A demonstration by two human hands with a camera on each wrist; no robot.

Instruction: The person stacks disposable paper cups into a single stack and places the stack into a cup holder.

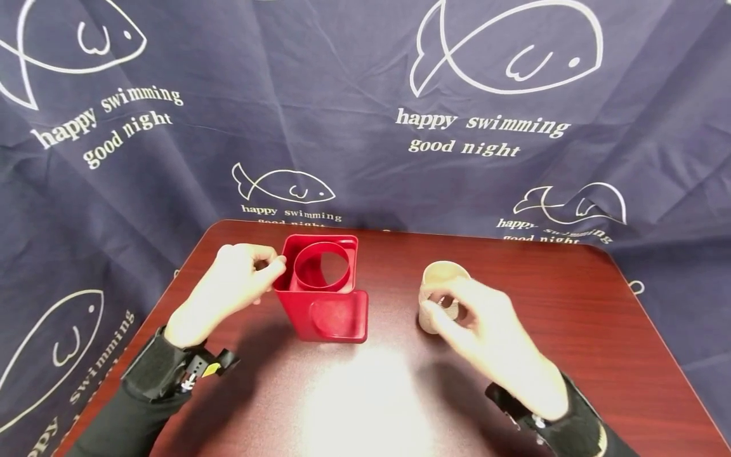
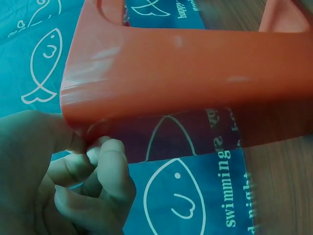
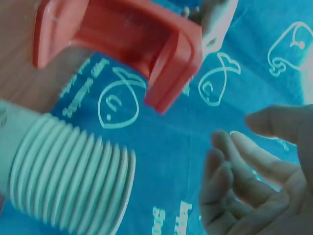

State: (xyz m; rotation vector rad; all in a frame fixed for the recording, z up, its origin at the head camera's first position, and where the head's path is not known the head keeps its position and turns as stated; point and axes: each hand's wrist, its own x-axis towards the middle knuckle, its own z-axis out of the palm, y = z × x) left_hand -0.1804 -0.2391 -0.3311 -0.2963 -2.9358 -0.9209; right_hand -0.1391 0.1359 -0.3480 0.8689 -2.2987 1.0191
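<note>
A red plastic holder (image 1: 302,317), squarish with a round ring in its top and a shallow tray at the front, is on the left of the table. My left hand (image 1: 234,279) pinches its left upper edge; in the left wrist view the fingers (image 2: 112,166) meet its corner. To the right stands a pale beige cup (image 1: 429,324), ribbed round its side in the right wrist view. Beside the cup is my right hand (image 1: 502,336), fingers loosely curved. The right wrist view shows a gap between that hand and the cup, with nothing held.
The brown wood-grain table (image 1: 599,330) carries a bright glare at its front middle. A dark blue curtain (image 1: 365,127) with white fish drawings and lettering hangs behind and at both sides. Black straps with small cameras sit on both wrists.
</note>
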